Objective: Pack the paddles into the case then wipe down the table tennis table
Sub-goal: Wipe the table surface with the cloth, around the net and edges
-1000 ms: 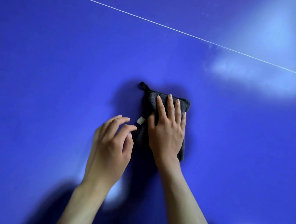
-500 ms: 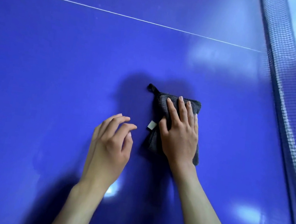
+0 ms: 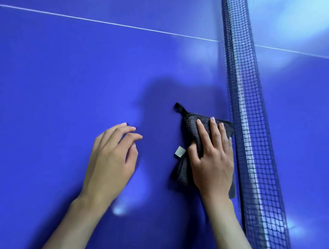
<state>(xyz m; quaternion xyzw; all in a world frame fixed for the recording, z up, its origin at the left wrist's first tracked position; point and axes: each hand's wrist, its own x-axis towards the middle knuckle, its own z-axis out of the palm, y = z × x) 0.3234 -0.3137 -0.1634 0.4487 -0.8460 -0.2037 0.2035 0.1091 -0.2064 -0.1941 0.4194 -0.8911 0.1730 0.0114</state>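
Left hand (image 3: 111, 159) hovers loosely curled, holding nothing. Right hand (image 3: 212, 158) presses flat on the dark cloth (image 3: 189, 127), no closed grip, and has slid it rightward across the blue tabletop (image 3: 60, 79); cloth now just beside the net (image 3: 243, 105). Wiping underway; paddles, case unseen.

Bright overhead glare patches on the glossy table (image 3: 59, 89), soft shadows, slightly blurred edges.

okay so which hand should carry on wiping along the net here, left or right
Right. The right hand already presses flat on the dark cloth beside the net. The left hand holds nothing, its fingers loosely curled over the table, apart from the cloth.
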